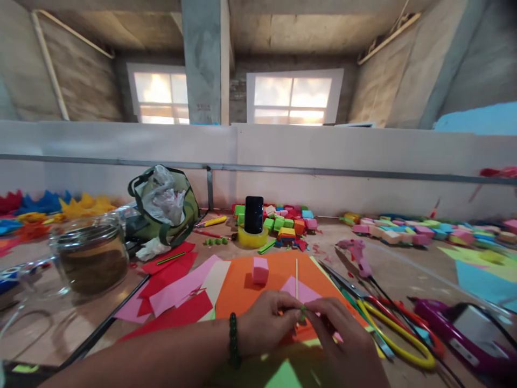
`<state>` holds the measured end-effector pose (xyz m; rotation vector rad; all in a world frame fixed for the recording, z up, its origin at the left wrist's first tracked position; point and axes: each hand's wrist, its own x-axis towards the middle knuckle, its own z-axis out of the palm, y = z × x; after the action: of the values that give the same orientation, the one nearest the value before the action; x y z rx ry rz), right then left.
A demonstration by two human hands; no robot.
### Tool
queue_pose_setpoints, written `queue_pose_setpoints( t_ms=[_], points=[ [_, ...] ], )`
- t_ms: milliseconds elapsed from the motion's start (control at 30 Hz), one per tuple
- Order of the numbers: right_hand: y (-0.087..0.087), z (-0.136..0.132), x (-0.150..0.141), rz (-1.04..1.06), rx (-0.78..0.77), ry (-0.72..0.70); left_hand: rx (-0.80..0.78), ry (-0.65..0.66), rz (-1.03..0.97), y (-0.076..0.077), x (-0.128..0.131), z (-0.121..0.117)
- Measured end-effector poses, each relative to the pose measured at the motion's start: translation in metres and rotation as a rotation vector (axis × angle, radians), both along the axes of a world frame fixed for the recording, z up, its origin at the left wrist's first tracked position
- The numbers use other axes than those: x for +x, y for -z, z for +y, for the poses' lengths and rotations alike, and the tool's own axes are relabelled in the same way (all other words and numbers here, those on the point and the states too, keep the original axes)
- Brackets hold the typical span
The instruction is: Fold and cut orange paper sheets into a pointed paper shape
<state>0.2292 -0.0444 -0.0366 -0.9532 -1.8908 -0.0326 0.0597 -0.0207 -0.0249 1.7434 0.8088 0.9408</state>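
Both hands meet low in the middle of the head view, over sheets of coloured paper. My left hand, with a dark green bead bracelet at the wrist, is closed, its thumb and forefinger pinching a small green piece, perhaps paper. My right hand pinches the same piece from the other side. A thin pale stick runs up from just behind the fingertips; whether it is held or lies on the paper, I cannot tell. Beyond my left hand a pink paper cube sits on the orange sheet.
Scissors with yellow handles, a pink glue gun and a purple tool lie on the right. A phone stands on a yellow tape roll before colourful paper blocks. Leftward are a glass jar, a green bag and red paper.
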Motion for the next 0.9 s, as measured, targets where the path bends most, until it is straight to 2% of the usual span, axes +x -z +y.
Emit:
queue_pose_setpoints(
  t_ms=[133, 300, 433, 700, 800, 900],
  points=[
    [0.0, -0.001, 0.001, -0.001, -0.025, 0.006, -0.054, -0.006, 0.005, -0.001, -0.001, 0.001],
    [-0.002, -0.003, -0.001, -0.002, -0.056, -0.008, -0.007, -0.05, 0.039, -0.001, 0.0, 0.001],
    [-0.005, -0.005, -0.004, -0.004, -0.077, 0.002, -0.021, -0.009, 0.011, -0.001, -0.002, -0.001],
    [-0.01, -0.007, -0.006, 0.007, -0.126, 0.012, -0.215, 0.121, -0.061, -0.009, -0.009, 0.001],
    [-0.012, -0.009, -0.007, 0.013, -0.104, -0.011, -0.306, 0.132, -0.123, -0.009, -0.009, 0.001],
    [-0.013, -0.01, -0.006, 0.021, -0.105, -0.038, -0.313, 0.125, -0.161, -0.007, -0.008, 0.001]
  ],
)
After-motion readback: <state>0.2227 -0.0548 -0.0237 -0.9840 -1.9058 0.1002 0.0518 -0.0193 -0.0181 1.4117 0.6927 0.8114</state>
